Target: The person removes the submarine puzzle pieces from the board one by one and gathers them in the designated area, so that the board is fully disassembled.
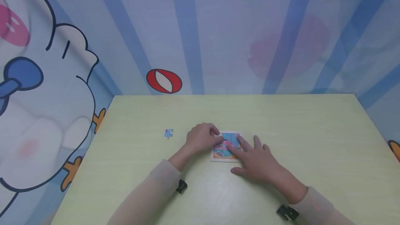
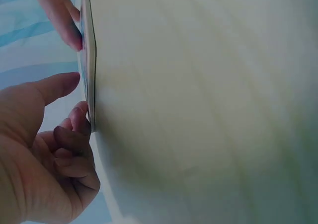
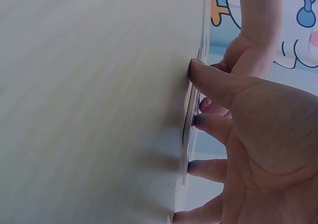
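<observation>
A small jigsaw puzzle (image 1: 230, 137) in a pale frame lies flat on the table, with a blue, pink and orange picture. My left hand (image 1: 202, 136) is at its left edge. The thumb reaches over the picture while the other fingers bend loosely by the frame's side, as the left wrist view also shows. From the right, my right hand (image 1: 259, 160) spreads over the puzzle; its index and middle fingertips rest on the picture, and its thumb is just off the near edge. Both hands hide parts of the picture.
A loose jigsaw piece (image 1: 168, 133), blue and pink, lies on the pale yellow table (image 1: 300, 127) left of the puzzle. A cartoon-printed backdrop (image 1: 218, 34) rises behind the table's far edge. Black wrist devices (image 1: 287, 213) sit at both sleeves.
</observation>
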Demonstrator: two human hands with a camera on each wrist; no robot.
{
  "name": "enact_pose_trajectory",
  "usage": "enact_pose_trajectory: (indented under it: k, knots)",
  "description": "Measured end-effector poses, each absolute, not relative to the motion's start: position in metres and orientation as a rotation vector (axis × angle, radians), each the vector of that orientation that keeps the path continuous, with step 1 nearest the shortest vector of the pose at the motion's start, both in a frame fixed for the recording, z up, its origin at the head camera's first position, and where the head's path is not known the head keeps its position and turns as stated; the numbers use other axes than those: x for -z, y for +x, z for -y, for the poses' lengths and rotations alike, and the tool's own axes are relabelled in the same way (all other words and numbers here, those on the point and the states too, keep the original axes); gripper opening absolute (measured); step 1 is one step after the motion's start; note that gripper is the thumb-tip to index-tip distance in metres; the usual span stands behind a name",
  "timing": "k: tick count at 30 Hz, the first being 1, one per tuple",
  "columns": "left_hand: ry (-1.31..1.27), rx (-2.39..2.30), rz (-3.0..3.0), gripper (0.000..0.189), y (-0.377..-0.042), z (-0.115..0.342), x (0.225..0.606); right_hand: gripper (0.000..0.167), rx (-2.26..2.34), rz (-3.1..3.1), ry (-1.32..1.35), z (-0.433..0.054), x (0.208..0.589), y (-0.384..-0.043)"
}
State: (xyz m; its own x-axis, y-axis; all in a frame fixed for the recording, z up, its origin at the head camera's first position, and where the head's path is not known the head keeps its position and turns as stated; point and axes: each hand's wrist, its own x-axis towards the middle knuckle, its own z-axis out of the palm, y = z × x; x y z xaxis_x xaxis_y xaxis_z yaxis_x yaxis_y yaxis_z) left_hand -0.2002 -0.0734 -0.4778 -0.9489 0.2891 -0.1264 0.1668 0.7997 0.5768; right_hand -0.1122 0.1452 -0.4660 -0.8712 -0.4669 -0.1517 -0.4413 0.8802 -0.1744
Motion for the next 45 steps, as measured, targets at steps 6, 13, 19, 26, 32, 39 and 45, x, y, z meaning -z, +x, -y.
enact_pose_trajectory:
  k: [6, 13, 19, 26, 32, 39, 45]
  knots:
    - [0.307, -0.828, -2.792, 0.026, -0.198, 0.067, 0.477, 0.079, 0.196, -2.867, -0.699, -0.145, 0.465, -0.111]
    - [0.260, -0.794, -2.801, 0.027, -0.195, 0.063, 0.475, 0.079, 0.191, -2.870, -0.715, -0.145, 0.469, -0.112]
    - [0.241, -0.782, -2.798, 0.028, -0.195, 0.061, 0.473, 0.079, 0.170, -2.872, -0.719, -0.146, 0.470, -0.114]
    - [0.229, -0.778, -2.802, 0.028, -0.194, 0.060, 0.472, 0.079, 0.198, -2.849, -0.721, -0.145, 0.465, -0.114]
    - [0.219, -0.756, -2.813, 0.030, -0.192, 0.059, 0.474, 0.079, 0.205, -2.842, -0.720, -0.145, 0.465, -0.112]
    - [0.235, -0.773, -2.823, 0.027, -0.190, 0.060, 0.474, 0.078, 0.192, -2.856, -0.730, -0.145, 0.467, -0.112]
    - [0.227, -0.739, -2.835, 0.027, -0.190, 0.058, 0.475, 0.078, 0.197, -2.855, -0.730, -0.145, 0.468, -0.113]
